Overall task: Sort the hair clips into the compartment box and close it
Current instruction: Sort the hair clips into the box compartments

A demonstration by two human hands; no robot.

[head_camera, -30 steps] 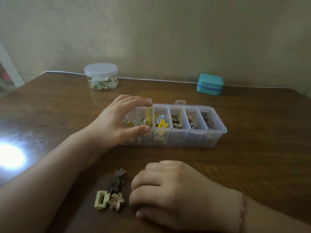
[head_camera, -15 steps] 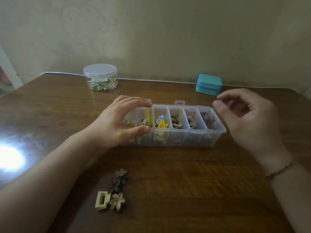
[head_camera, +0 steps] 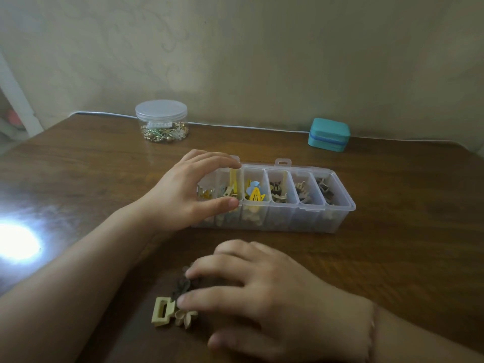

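Observation:
A clear compartment box (head_camera: 337, 221) lies open at mid-table, its compartments holding yellow, beige and brown hair clips. My left hand (head_camera: 180, 195) grips the box's left end, thumb on the front wall and fingers over the back rim. Near the table's front lie loose clips: a pale yellow square claw clip (head_camera: 161, 311), a beige flower clip (head_camera: 184, 317) and dark flower clips (head_camera: 182, 285). My right hand (head_camera: 264, 297) hovers over these clips with its fingers spread, fingertips at the dark flowers. Whether it touches them is unclear.
A round clear jar (head_camera: 161, 121) of trinkets with a lid stands at the back left. A teal case (head_camera: 329, 134) sits at the back right. A white cable runs along the wall. A bright glare spot (head_camera: 15, 243) lies on the wooden table (head_camera: 406, 231) at left.
My right hand has come back from the box's right end down to the loose clips at the front. My left hand has stayed on the box.

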